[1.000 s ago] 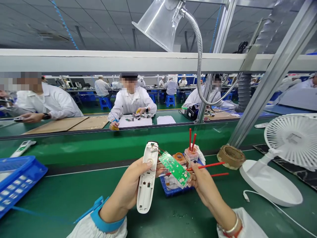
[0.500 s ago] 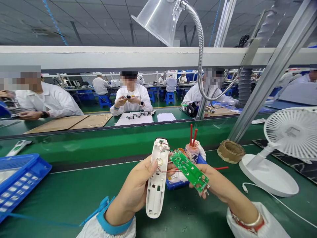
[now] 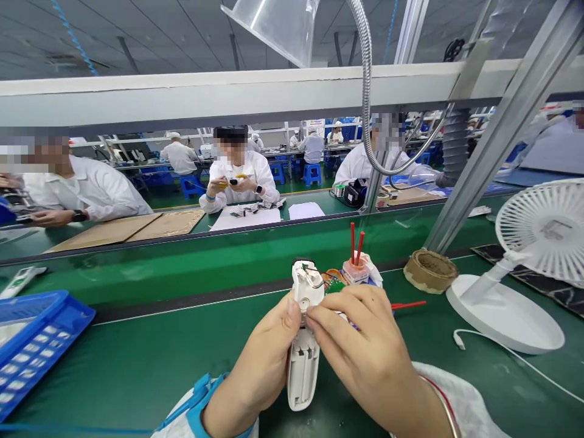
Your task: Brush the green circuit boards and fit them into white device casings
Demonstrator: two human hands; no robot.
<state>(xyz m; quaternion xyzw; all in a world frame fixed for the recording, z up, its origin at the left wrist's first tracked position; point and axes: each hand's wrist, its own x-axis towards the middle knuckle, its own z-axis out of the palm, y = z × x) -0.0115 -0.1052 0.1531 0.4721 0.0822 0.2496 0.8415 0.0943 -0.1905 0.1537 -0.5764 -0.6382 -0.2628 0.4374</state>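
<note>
A long white plastic housing, its hollow inner side facing me, is gripped upright by my left hand, the thumb along its left edge. My right hand reaches over the housing from the right. Its fingertips are pinched together at the middle of the housing, just below a round part; what lies between them is hidden. Thin wires run from the housing's top to a green circuit board, mostly covered by my right hand. How the board is supported does not show.
Behind my hands stands a pot with red sticks. To the right are a tape roll, a white fan and a cable. A blue basket is at left. Co-workers sit beyond the green ledge.
My right hand has turned and moved left onto the housing, bringing the circuit board behind it. The housing has shifted slightly right and stands straighter.
</note>
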